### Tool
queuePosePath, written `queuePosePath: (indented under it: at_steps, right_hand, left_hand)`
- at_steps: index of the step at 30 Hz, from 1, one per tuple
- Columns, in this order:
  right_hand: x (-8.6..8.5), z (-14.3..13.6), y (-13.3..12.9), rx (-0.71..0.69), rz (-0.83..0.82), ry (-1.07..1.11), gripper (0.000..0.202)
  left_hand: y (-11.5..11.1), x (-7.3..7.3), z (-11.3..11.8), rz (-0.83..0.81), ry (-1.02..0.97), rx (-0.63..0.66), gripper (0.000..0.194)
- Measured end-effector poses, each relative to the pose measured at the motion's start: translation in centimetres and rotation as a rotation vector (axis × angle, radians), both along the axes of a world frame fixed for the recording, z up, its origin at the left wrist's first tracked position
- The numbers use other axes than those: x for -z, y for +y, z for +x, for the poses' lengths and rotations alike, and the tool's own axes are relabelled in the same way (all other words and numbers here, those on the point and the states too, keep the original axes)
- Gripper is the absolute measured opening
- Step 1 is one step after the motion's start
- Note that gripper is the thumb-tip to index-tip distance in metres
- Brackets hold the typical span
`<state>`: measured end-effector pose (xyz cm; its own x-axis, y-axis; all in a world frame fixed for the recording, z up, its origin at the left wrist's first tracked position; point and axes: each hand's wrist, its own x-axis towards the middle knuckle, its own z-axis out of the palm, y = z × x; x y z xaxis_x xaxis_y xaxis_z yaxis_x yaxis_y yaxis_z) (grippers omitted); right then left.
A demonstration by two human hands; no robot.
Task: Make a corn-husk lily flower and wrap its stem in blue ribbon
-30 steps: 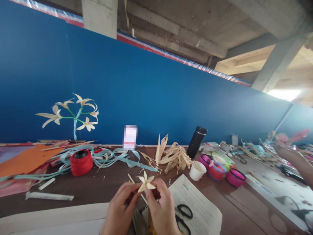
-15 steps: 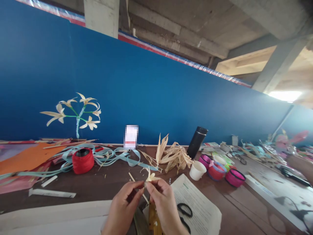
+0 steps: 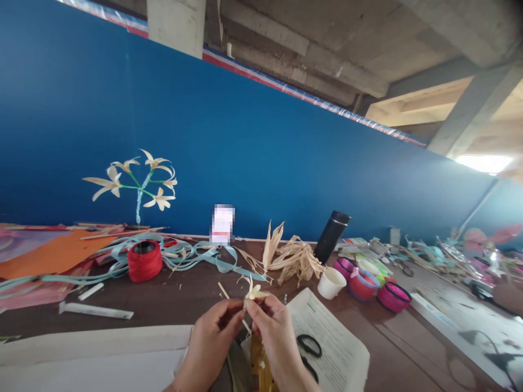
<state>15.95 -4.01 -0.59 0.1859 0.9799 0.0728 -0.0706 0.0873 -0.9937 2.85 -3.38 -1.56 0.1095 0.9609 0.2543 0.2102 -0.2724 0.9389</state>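
Observation:
A small cream husk flower (image 3: 254, 292) is pinched at its base between my two hands, low in the middle of the view. My left hand (image 3: 216, 333) has thumb and forefinger closed at the flower's base. From the other side my right hand (image 3: 269, 326) grips the flower, its fingertips touching those of the left. The exact pinch point is partly hidden by the fingers. A thin pale stick (image 3: 224, 290) lies behind the hands. Black-handled scissors (image 3: 309, 345) rest on a printed sheet (image 3: 335, 337) just right of my right hand.
Dried corn husks (image 3: 296, 260) lie beyond the hands, beside a black flask (image 3: 332, 237) and a white paper cup (image 3: 331, 283). A red spool (image 3: 144, 262), pale blue ribbon (image 3: 223, 261) and syringe-like tube (image 3: 96, 311) are leftward. A finished-looking flower branch (image 3: 139, 204) stands by the blue wall.
The view has shifted slightly, so the things at left sit further right. Both hands stay pinched together at the flower, with only a slight movement.

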Motion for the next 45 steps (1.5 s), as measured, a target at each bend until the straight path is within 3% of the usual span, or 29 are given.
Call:
queuePosePath:
  at_steps: [17, 30, 45]
  right_hand:
    - [0.06, 0.28, -0.18, -0.036, 0.030, -0.051, 0.026]
    - [0.36, 0.14, -0.02, -0.167, -0.048, 0.335, 0.022]
    - [0.68, 0.26, 0.14, -0.127, -0.028, 0.231, 0.022]
  left_hand:
    - [-0.34, -0.67, 0.09, -0.026, -0.026, -0.030, 0.025]
    - [-0.39, -0.39, 0.17, -0.153, -0.107, -0.002, 0.031]
    - [-0.47, -0.27, 0.28, -0.148, -0.090, 0.007, 0.031]
